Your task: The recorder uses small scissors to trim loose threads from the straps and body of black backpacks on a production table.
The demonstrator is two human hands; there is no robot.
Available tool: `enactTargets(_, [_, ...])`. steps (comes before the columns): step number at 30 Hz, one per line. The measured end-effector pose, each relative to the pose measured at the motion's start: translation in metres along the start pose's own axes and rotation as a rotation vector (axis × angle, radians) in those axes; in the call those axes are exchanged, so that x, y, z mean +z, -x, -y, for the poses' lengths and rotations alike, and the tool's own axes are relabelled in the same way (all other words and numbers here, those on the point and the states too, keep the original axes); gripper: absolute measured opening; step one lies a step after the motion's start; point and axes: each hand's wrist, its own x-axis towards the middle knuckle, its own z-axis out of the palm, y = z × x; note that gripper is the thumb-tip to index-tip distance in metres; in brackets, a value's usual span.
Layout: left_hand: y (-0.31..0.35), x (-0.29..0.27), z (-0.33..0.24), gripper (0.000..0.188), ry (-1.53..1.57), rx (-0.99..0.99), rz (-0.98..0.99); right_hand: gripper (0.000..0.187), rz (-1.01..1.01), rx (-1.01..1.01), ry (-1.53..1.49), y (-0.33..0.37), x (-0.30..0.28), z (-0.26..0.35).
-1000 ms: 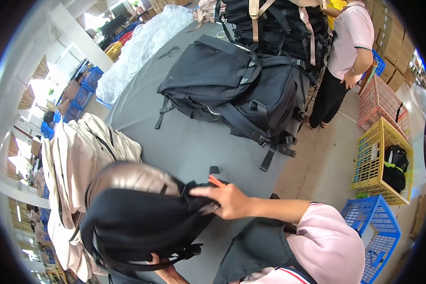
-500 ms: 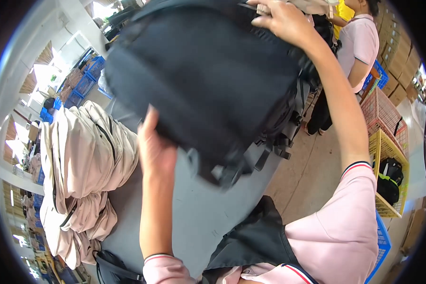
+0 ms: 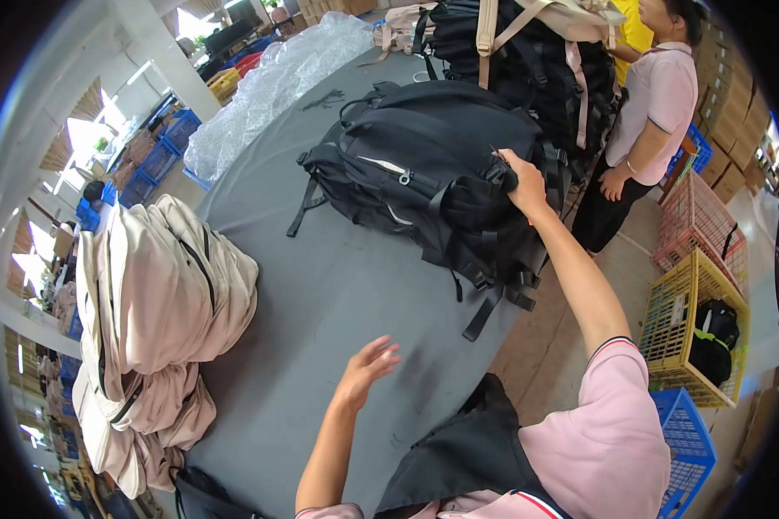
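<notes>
A bulging black backpack (image 3: pixel 450 125) with a pale zipper pull (image 3: pixel 404 178) lies atop another dark backpack (image 3: pixel 331 182) on the grey desk (image 3: pixel 303 337).

The right grip (image 3: pixel 525 192) hides part of the right end of the upper black backpack (image 3: pixel 441 130). A dark pointed item (image 3: pixel 495 150) at its fingertips is too small to identify. The upper backpack conceals most of the lower black backpack (image 3: pixel 346 195). Fingers of the left grip (image 3: pixel 370 370) are slightly blurred. At the near left corner of the desk (image 3: pixel 320 303), the picture's lower edge cuts off a black bag (image 3: pixel 206 495). Beyond the far right corner, a person in yellow (image 3: pixel 634 26) is partly hidden.
</notes>
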Motion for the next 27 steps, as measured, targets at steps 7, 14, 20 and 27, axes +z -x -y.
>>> enactTargets(7, [0.041, -0.058, 0.125, 0.042, -0.605, 0.187, -0.615, 0.02, 0.032, 0.327, -0.899, -0.016, 0.002, -0.02])
enactTargets(14, [0.078, -0.026, 0.19, 0.041, -1.172, 0.349, -0.923, 0.015, -0.085, 0.249, -0.828, 0.005, -0.008, 0.008])
enactTargets(20, [0.076, -0.018, 0.189, 0.043, -1.249, 0.341, -0.956, 0.015, -0.142, 0.219, -0.648, 0.023, -0.003, 0.009])
enactTargets(27, [0.078, -0.009, 0.18, 0.044, -1.229, 0.332, -0.96, 0.017, -0.159, 0.258, -0.966, -0.005, -0.025, -0.004])
